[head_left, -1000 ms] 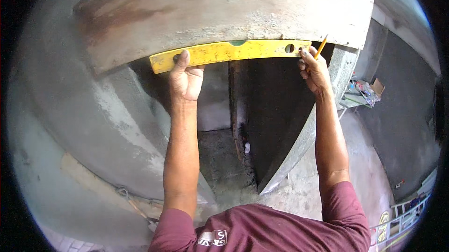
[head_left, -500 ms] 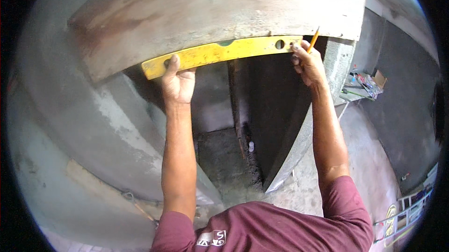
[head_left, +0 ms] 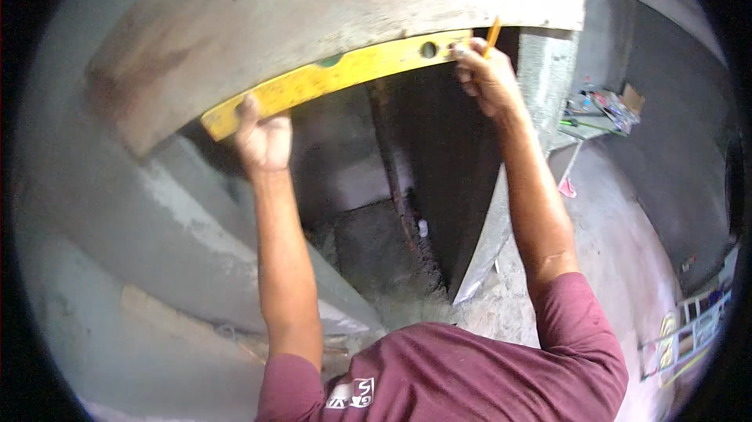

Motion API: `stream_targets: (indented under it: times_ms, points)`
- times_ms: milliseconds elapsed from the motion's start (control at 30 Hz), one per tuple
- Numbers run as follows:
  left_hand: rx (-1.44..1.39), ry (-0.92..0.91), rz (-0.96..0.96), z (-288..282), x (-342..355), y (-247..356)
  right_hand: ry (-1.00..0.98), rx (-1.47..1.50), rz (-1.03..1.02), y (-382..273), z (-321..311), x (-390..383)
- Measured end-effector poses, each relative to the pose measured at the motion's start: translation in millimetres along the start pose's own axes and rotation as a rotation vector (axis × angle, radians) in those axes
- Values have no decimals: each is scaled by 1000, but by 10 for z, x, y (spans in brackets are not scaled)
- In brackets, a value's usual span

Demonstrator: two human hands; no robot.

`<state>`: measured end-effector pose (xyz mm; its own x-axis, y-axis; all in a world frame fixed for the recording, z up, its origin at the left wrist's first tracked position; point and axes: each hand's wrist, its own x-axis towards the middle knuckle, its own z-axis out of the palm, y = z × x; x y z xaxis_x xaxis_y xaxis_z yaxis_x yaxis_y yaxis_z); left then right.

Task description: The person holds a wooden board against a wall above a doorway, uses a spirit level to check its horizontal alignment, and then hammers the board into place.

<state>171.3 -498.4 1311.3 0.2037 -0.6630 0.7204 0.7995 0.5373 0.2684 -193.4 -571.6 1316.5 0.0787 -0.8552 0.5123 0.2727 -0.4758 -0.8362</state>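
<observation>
A yellow spirit level (head_left: 345, 69) lies along the lower edge of a wide wooden board (head_left: 337, 3), its left end tilted lower in the picture. My left hand (head_left: 263, 134) grips the level near that end, thumb on its face and fingers behind, partly hidden. At the other end my right hand (head_left: 486, 73) pinches the level and also keeps a yellow pencil (head_left: 493, 35) between its fingers, pointing up. A green vial window shows at the level's top edge, and a round hole near my right hand.
Below the board opens a dark doorway between a grey plastered wall (head_left: 188, 214) and a concrete post (head_left: 544, 77). A shelf with cluttered small items (head_left: 611, 112) stands to the right. A ladder (head_left: 697, 328) is at the lower right.
The board, level and both hands sit further left in the picture, with the view slightly turned. Both hands keep their hold on the level, and the pencil stays in my right hand.
</observation>
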Motion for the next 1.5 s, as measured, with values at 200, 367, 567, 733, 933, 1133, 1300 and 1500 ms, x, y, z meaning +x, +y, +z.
stream_targets:
  times_ms: [200,367,567,733,933,1133,1300,1500]
  points:
    - [-33,-41,-15,29,-212,100,174,-344,-6,-99,74,-314]
    - [173,120,10,-54,-1290,439,132,-459,-41,79,-106,-791]
    - [376,463,-108,-540,-2540,944,-375,-524,-107,-131,1453,-1178]
    - [359,644,18,-730,-3214,1392,-657,-529,-286,-259,2655,-1148]
    - [330,793,118,-744,-3785,1765,-701,-404,-275,-188,3464,-1129]
    - [434,890,158,-780,-4249,2151,-796,-454,-292,-42,3942,-943]
    - [422,875,192,-786,-4252,2225,-725,-397,-87,-152,4192,-1089]
    - [400,896,129,-877,-4087,2171,-640,33,72,-73,4401,-1137]
